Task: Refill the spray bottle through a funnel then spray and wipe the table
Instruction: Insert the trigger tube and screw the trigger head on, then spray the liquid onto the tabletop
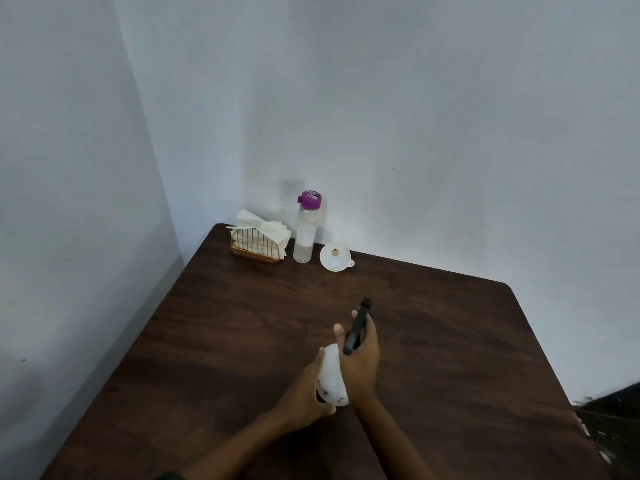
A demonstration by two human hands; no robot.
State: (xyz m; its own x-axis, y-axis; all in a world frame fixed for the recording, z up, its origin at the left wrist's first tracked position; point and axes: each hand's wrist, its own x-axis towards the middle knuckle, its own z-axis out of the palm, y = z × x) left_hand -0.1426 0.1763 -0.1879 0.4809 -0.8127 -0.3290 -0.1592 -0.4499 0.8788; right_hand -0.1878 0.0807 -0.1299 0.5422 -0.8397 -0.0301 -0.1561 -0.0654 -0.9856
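A white spray bottle (pixel 330 375) stands near the middle of the dark wooden table (pixel 225 341). My left hand (pixel 304 393) grips its body from the left. My right hand (pixel 360 355) holds its black spray head (pixel 356 327) at the neck, nozzle pointing away from me. A white funnel (pixel 335 257) lies on its side at the far edge. A clear water bottle (pixel 306 230) with a purple cap stands to the funnel's left, partly filled.
A gold wire holder with white paper napkins (pixel 259 237) sits at the far left corner, by the walls. Two pale walls meet behind the table. A dark object (pixel 609 427) shows past the table's right edge.
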